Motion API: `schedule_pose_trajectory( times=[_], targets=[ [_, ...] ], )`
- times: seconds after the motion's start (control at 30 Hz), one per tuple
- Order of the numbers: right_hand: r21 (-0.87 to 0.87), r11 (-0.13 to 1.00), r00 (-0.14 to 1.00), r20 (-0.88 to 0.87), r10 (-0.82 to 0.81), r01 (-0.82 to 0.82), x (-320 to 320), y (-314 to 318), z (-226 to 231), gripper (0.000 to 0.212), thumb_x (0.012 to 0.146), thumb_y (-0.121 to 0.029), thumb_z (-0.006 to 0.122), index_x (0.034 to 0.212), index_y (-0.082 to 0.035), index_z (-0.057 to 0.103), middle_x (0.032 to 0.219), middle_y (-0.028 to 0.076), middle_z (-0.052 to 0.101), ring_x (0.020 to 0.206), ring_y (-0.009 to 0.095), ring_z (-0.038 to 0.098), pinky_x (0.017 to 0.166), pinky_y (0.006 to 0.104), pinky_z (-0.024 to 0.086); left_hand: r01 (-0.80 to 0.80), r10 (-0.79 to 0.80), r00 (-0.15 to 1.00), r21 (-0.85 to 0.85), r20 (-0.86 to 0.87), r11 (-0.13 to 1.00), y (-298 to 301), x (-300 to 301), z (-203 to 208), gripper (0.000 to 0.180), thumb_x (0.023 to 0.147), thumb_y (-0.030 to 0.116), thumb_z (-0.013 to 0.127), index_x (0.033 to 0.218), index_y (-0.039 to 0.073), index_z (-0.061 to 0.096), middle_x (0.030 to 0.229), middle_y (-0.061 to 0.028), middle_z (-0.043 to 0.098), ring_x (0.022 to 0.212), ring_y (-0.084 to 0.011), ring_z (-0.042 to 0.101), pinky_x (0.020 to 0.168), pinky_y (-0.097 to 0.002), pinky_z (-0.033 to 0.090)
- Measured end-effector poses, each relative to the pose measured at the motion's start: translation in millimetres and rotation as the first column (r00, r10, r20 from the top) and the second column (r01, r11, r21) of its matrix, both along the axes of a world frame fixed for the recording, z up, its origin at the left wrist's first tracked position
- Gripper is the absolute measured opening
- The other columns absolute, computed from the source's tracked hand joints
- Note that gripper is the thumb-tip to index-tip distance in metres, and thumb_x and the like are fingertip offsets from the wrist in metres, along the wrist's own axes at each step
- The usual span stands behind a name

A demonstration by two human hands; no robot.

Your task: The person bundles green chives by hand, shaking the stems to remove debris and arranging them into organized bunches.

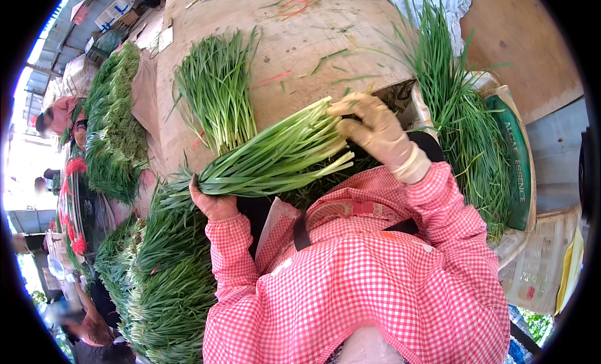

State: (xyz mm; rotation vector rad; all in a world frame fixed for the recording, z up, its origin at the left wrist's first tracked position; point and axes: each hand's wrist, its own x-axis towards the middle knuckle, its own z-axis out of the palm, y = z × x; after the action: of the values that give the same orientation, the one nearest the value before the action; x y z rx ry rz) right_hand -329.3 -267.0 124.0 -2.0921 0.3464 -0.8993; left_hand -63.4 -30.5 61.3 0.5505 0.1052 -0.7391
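A loose bunch of garlic chives (269, 157) lies slanted across my lap, green leaves to the left and pale stem ends to the upper right. My left hand (213, 202) is closed around the leafy end from below; most of its fingers are hidden under the leaves. At the stem ends, my right hand (374, 129), in a cream rubber glove, has its fingers curled and pinching at the pale tips. Just beyond the bunch, another bunch of chives (219, 88) rests on the table with its stems toward me.
On the tan table (313, 57) lie scraps of leaf and red ties (294, 4). To my right, a lined crate (531, 176) overflows with long chives (463, 132). Heaped chives (169, 289) stand at my left, with a further pile (116, 120) beyond. Other people (94, 320) are at the far left.
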Motion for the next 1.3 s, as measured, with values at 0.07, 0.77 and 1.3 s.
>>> schedule_pose_trajectory(
  times=[0.07,0.77,1.3],
  targets=[
    [-0.068,0.998,0.999,-0.036,-0.015,0.012,9.7,4.3,-13.8,0.029,0.074,-0.023,0.067,0.097,-0.004,0.064,0.095,0.012,0.057,0.095,0.025,0.053,0.086,0.0356,0.038,-0.025,0.024,1.0,0.037,0.012,0.999,-6.0,-4.7,0.3,0.033,0.081,0.03,0.05,0.091,0.001,0.06,0.092,-0.0166,0.064,0.085,-0.0328,0.061,0.081,-0.0471,0.048],
    [0.949,0.219,0.959,0.18,0.218,-0.228,5.3,32.4,-58.2,0.031,0.083,-0.008,0.058,0.114,-0.008,0.052,0.102,0.0,0.059,0.086,0.01,0.056,0.073,0.0252,0.047,0.005,0.074,0.978,-0.371,0.196,0.928,-38.9,-5.5,32.2,0.018,0.075,0.025,0.057,0.082,0.014,0.044,0.074,0.0039,0.048,0.075,-0.0125,0.048,0.085,-0.0327,0.038],
    [0.007,0.997,0.976,-0.204,-0.073,0.077,-12.3,-49.0,-54.2,0.019,0.08,-0.008,0.051,0.099,-0.006,0.055,0.083,0.013,0.06,0.076,0.027,0.06,0.068,0.0363,0.046,0.245,-0.145,0.965,-0.548,0.22,0.8,-41.5,0.6,84.6,0.02,0.07,0.009,0.058,0.079,0.012,0.04,0.068,0.0038,0.042,0.068,-0.0116,0.044,0.082,-0.0287,0.037]
  ],
)
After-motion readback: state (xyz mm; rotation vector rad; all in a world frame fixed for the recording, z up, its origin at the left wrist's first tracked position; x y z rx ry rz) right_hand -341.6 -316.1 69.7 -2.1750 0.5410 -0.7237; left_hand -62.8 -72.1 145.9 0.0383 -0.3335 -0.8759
